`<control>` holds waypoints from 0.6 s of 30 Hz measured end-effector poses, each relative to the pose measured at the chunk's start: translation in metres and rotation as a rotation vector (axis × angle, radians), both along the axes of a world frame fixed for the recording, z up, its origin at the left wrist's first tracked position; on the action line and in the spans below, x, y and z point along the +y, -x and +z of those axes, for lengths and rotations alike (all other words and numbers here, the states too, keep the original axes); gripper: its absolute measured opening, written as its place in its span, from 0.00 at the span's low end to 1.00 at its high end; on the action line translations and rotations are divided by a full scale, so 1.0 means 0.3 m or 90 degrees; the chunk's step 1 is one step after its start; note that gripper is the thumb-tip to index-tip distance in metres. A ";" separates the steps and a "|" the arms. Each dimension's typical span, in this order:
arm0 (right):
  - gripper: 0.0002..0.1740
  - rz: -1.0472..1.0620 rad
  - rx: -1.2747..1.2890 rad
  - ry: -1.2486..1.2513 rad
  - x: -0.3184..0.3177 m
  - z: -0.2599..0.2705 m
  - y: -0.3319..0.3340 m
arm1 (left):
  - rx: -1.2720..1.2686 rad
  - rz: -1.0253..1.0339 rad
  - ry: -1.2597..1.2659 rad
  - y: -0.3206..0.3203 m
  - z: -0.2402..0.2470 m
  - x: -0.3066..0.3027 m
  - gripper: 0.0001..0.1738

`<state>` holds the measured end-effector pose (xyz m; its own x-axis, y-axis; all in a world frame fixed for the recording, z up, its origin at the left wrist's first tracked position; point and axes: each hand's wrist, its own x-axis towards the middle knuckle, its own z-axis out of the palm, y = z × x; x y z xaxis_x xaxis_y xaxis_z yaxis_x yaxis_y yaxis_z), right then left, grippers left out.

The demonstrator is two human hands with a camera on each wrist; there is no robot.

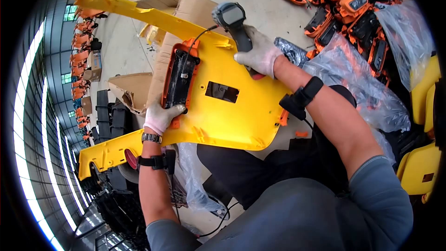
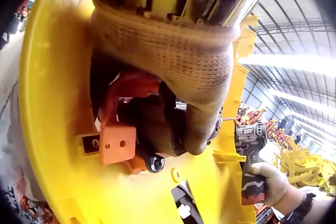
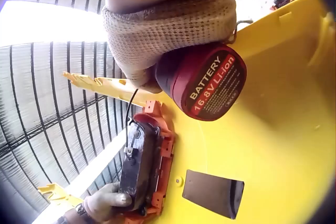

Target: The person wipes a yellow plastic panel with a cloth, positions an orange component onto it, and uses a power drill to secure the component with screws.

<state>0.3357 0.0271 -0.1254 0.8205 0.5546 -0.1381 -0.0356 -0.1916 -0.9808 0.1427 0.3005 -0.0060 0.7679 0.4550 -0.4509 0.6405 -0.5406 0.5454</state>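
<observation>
A large yellow plastic panel [image 1: 241, 116] lies tilted across the person's lap, with a rectangular cutout near its middle. On the panel sits a black lamp housing with an orange frame [image 1: 179, 76]. My gloved left hand [image 1: 160, 117] grips the lower end of that housing, thumb over its black back [image 3: 137, 169]. My gloved right hand [image 1: 259, 55] holds a cordless drill [image 1: 234, 23] by its handle, above the panel's far edge. The drill's red battery [image 3: 210, 85] shows below the fist. A thin dark line runs from near the drill's nose to the housing.
Opened cardboard boxes [image 1: 160, 51] stand beyond the panel. Orange and black lamp housings [image 1: 357, 14] are heaped at the far right, beside clear plastic wrap [image 1: 353, 74]. More yellow panels [image 1: 420, 167] stack at the right edge. Black parts [image 1: 116, 209] lie at the left.
</observation>
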 end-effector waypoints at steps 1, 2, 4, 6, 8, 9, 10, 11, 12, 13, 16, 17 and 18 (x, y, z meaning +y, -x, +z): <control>0.43 -0.010 -0.012 -0.013 -0.011 0.019 0.025 | -0.001 0.003 0.010 0.007 0.042 -0.034 0.27; 0.43 0.009 0.018 -0.003 -0.039 0.035 0.049 | 0.014 -0.027 -0.002 0.012 0.065 -0.058 0.27; 0.42 0.051 0.008 0.038 -0.086 0.036 0.079 | 0.095 0.006 0.045 0.044 0.061 -0.069 0.27; 0.43 0.077 0.035 0.049 -0.161 0.036 0.117 | 0.115 0.010 0.126 0.094 -0.027 -0.043 0.27; 0.43 0.075 0.012 0.082 -0.233 0.008 0.152 | 0.148 0.001 0.184 0.095 -0.107 -0.081 0.25; 0.42 0.080 0.002 0.123 -0.270 0.005 0.162 | 0.157 -0.023 0.202 0.087 -0.149 -0.106 0.24; 0.42 0.058 0.018 0.124 -0.302 -0.032 0.174 | 0.177 -0.049 0.163 0.066 -0.169 -0.151 0.23; 0.41 0.040 0.027 0.107 -0.337 -0.025 0.186 | 0.168 -0.074 0.178 0.062 -0.230 -0.161 0.22; 0.41 0.044 0.052 0.134 -0.372 -0.049 0.187 | 0.183 -0.088 0.188 0.053 -0.282 -0.172 0.24; 0.40 0.047 0.078 0.161 -0.404 -0.081 0.186 | 0.198 -0.103 0.198 0.038 -0.316 -0.197 0.26; 0.40 0.043 0.037 0.223 -0.460 -0.150 0.202 | 0.207 -0.157 0.161 0.011 -0.418 -0.228 0.26; 0.41 0.053 0.031 0.240 -0.463 -0.178 0.202 | 0.204 -0.157 0.169 0.009 -0.440 -0.233 0.26; 0.41 0.053 0.021 0.253 -0.458 -0.210 0.198 | 0.209 -0.158 0.157 0.005 -0.457 -0.231 0.26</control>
